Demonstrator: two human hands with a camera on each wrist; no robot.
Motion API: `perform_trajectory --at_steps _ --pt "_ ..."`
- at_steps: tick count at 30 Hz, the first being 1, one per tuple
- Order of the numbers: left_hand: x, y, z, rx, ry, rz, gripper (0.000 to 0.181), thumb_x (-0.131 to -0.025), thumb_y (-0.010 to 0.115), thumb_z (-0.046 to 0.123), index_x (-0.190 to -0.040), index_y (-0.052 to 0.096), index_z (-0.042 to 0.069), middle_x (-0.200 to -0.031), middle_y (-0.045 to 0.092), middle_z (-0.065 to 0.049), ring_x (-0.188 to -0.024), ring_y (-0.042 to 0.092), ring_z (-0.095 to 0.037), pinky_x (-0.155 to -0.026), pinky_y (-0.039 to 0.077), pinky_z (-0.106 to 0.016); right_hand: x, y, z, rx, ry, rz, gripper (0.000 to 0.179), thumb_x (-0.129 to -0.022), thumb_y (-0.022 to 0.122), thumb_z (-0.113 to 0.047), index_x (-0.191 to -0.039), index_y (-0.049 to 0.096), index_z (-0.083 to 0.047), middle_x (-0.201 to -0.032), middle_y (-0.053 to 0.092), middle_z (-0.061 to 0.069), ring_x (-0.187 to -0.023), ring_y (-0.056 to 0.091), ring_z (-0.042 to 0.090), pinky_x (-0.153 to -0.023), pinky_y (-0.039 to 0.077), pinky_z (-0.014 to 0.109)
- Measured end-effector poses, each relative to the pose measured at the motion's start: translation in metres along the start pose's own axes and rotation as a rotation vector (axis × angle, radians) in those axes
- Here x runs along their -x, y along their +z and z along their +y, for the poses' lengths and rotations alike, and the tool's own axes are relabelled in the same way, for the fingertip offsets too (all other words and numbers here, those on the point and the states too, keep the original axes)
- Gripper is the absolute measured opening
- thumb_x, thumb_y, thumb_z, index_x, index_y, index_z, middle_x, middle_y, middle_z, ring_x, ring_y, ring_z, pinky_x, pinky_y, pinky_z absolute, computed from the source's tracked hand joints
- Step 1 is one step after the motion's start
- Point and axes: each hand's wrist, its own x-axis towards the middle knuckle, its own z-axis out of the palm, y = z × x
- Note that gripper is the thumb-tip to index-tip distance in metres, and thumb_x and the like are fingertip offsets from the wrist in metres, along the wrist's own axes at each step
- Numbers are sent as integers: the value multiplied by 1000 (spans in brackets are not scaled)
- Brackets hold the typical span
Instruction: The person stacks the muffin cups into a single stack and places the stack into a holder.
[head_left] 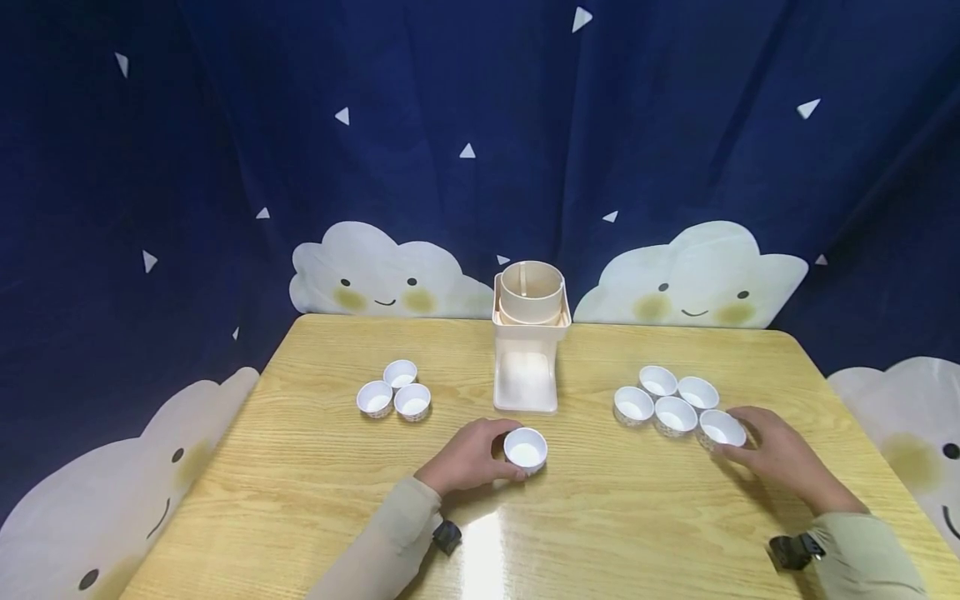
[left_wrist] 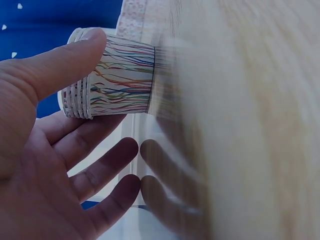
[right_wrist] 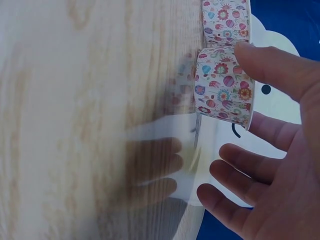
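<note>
My left hand [head_left: 468, 457] pinches a small nested stack of paper cups [head_left: 526, 451] between thumb and forefinger. In the left wrist view the stack [left_wrist: 122, 75] shows colourful wavy stripes and several rims close together, its base at the wooden table; the other fingers stay spread below. Toward the table's right, my right hand [head_left: 776, 454] pinches a paper cup [head_left: 722, 430] at the near end of a group of similar cups [head_left: 676, 415]. The right wrist view shows this cup [right_wrist: 222, 87] printed with flowers and egg shapes, beside another patterned cup [right_wrist: 226, 21].
A cream plastic stand [head_left: 525, 379] with a round holder [head_left: 532, 292] on top stands at the back middle of the wooden table [head_left: 300, 500]. Three white cups [head_left: 412, 402] sit together at the left. Behind hangs a dark blue curtain [head_left: 420, 167] with white clouds.
</note>
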Motion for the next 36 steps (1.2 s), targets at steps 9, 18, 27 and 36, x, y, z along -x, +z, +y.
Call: perform_trajectory --at_steps 9,18,27,36 --pt "0 -2 3 0 -4 -5 51 -75 86 34 -122 67 23 -106 71 11 -98 61 -5 -92 48 -25 0 -1 -1 2 -5 23 56 -76 84 -19 -117 59 11 -117 60 35 -110 54 52 -89 42 62" --pt "-1 -3 3 -3 -7 -1 51 -75 86 34 -121 68 23 -106 71 11 -97 61 -5 -91 48 -25 1 -6 -4 7 11 38 60 -78 82 -20 -121 55 12 -122 55 39 -113 50 55 -90 41 65" --pt "-1 -2 2 0 -9 -5 50 -75 86 34 -121 68 24 -106 71 12 -98 61 -5 -92 48 -25 1 -13 -5 17 37 21 66 -80 82 -27 -125 53 10 -126 52 39 -116 46 56 -91 39 66" --pt "-1 0 0 2 -6 -1 51 -75 86 34 -121 68 24 -104 71 12 -95 61 -4 -91 48 -24 4 -19 -12 17 13 72 63 -78 83 -22 -124 53 9 -125 52 38 -115 47 55 -90 38 65"
